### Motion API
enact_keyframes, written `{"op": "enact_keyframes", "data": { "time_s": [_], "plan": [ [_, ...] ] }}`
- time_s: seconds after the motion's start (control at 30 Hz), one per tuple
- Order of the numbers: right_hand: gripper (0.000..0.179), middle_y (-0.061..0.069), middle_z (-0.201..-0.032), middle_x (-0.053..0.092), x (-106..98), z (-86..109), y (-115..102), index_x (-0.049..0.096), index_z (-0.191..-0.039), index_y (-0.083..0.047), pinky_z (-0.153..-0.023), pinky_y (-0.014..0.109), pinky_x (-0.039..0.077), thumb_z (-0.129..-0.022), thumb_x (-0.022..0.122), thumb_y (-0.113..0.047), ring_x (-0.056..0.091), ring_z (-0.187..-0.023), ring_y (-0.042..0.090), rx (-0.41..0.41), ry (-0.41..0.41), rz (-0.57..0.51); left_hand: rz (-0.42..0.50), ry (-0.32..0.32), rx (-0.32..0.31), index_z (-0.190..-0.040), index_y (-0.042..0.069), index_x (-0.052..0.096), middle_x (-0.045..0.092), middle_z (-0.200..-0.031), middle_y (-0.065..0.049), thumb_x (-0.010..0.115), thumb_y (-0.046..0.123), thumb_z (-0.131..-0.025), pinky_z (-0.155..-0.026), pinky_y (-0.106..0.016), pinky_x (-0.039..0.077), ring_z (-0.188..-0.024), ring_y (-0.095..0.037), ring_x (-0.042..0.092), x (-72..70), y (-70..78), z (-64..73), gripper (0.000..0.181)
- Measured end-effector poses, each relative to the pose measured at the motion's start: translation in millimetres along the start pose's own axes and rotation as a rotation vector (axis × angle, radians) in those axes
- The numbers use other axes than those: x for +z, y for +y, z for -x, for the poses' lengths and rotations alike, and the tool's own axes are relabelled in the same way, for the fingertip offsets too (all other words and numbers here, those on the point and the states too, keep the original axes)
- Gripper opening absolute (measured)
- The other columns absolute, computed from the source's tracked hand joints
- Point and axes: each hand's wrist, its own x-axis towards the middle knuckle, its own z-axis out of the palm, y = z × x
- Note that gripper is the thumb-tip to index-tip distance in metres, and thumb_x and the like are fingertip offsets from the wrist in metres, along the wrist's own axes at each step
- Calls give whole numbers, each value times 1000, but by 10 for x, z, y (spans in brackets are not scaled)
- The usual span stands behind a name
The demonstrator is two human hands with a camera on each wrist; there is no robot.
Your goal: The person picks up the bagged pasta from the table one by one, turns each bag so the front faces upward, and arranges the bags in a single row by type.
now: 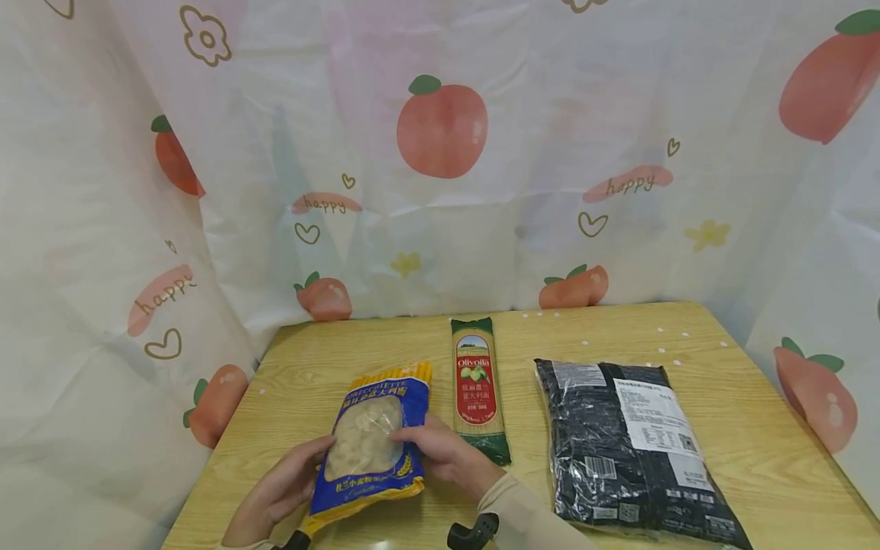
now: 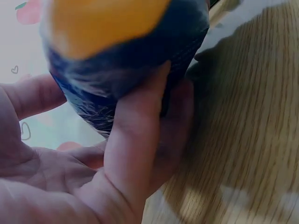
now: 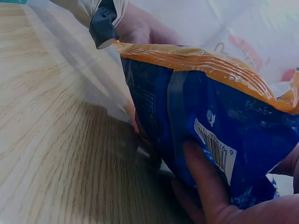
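Both hands hold a blue and yellow bag of orecchiette pasta (image 1: 367, 434), tilted up over the near left part of the table, its clear window facing the head camera. My left hand (image 1: 297, 475) grips the bag's left edge; in the left wrist view its fingers (image 2: 135, 126) curl against the blue wrapper. On the other side, my right hand (image 1: 443, 452) has its thumb over the window at the front. Fingers of the right hand (image 3: 208, 179) press the bag's back beside a barcode (image 3: 217, 147) in the right wrist view.
A spaghetti pack (image 1: 476, 382) with a red label lies just right of the pasta bag. Farther right is a large black plastic bag (image 1: 632, 451) with white labels. The wooden table (image 1: 296, 374) is enclosed by a fruit-print curtain (image 1: 509, 252) at the back and sides.
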Motion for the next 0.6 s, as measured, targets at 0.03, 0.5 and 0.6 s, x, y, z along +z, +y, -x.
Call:
{"op": "enact_keyframes", "data": {
  "time_s": [0.03,0.5,0.6],
  "plan": [
    [57,15,-135,65,-6,-4,2,44,-148,-2,-104,46,56,-94,62,-2,69,-115,23,-5,-3,-8,-5,-1,7,-139,7,50,68,-116,2,42,41,-110,-88,-31,61,-102,-12,71,3,0,-3,45],
    [64,17,-144,59,-34,-44,23,37,-154,-4,-110,50,51,-95,62,-1,65,-124,27,10,15,-66,69,-1,27,-163,3,-1,68,-120,6,43,36,-111,-96,-31,56,-109,-10,67,93,-46,-41,76],
    [63,17,-145,58,-37,-55,28,37,-154,-4,-111,51,50,-96,62,-1,65,-124,27,15,16,-88,84,20,38,-164,4,-1,68,-121,7,46,35,-110,-96,-30,56,-110,-10,67,103,-32,-52,77]
  ]
}}
